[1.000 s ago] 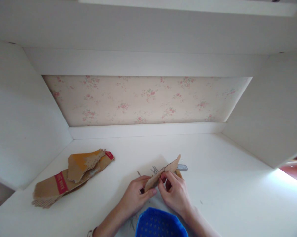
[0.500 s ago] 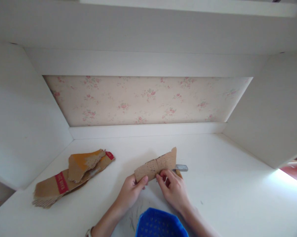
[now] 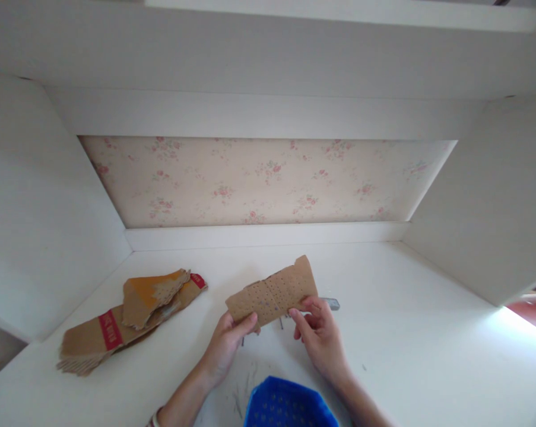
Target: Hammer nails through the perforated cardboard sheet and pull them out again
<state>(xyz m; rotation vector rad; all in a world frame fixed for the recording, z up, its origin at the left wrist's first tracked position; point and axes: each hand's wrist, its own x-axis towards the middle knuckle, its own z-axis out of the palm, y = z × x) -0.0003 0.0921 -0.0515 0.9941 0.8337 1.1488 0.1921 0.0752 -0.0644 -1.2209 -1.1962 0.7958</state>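
Note:
A piece of brown cardboard [image 3: 274, 293] dotted with rows of small holes is held up, tilted, above the white tabletop. My left hand [image 3: 227, 347] is closed on its lower left end, thumb on the face turned to me. At the lower right edge, my right hand [image 3: 321, 335] grips the same piece between thumb and fingers. Small thin dark pieces [image 3: 281, 323] show below the cardboard's lower edge; what they are I cannot make out. Behind my right hand, the end of a flat grey object [image 3: 332, 303] sticks out; the rest of it is hidden.
Torn cardboard pieces [image 3: 89, 338] with red and orange print lie on the left of the white tabletop [image 3: 405, 356]. A blue container [image 3: 289, 403] stands at the near edge between my forearms. White panels and a flowered back wall [image 3: 268, 184] enclose the space.
The cardboard has turned its face more toward me and moved slightly left. My left hand has shifted left with it, and my right hand has moved a little right along its lower edge.

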